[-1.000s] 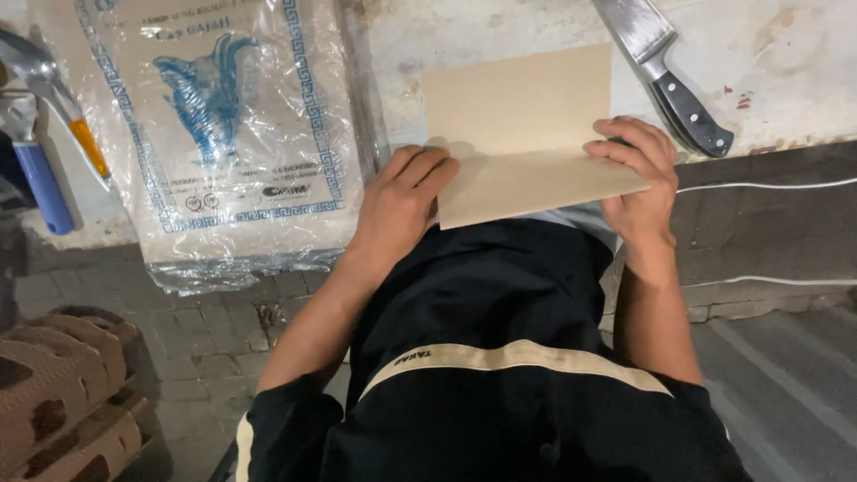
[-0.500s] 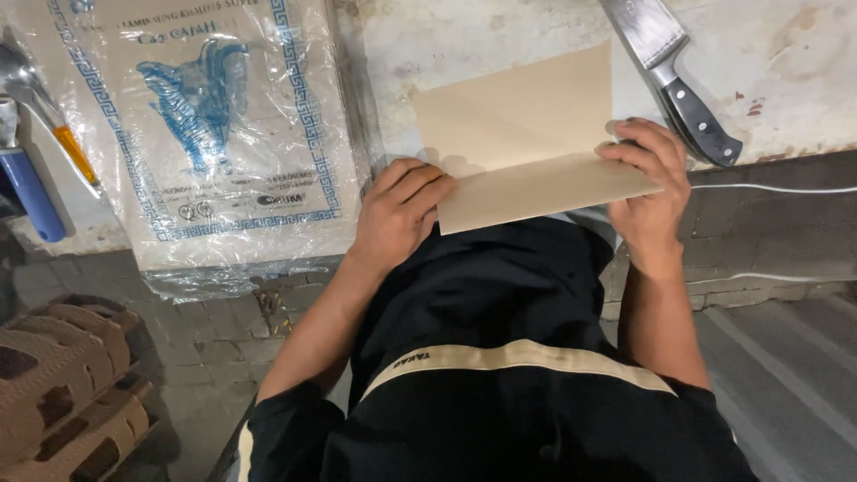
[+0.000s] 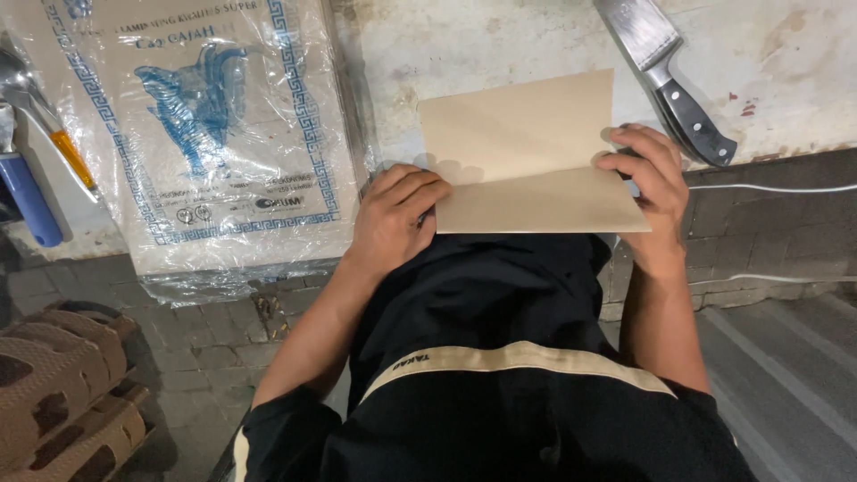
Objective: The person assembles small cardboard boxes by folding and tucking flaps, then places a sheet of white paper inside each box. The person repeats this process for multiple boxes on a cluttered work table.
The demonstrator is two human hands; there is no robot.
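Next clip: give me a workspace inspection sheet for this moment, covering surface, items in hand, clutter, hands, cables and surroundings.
Surface: worn, stained whitish counter with a tiled front edge.
Job's things: tan paper sheet folded across its middle, lower flap toward the person.
Clutter: cleaver with a dark handle at upper right; plastic-wrapped pack with blue print at left; blue-handled and orange-handled utensils at far left.
Hands: left hand presses the fold's left end; right hand grips the right edge.
Cables: white cable running off to the right.
Surroundings: brown perforated footwear at lower left; grey ribbed floor at right.
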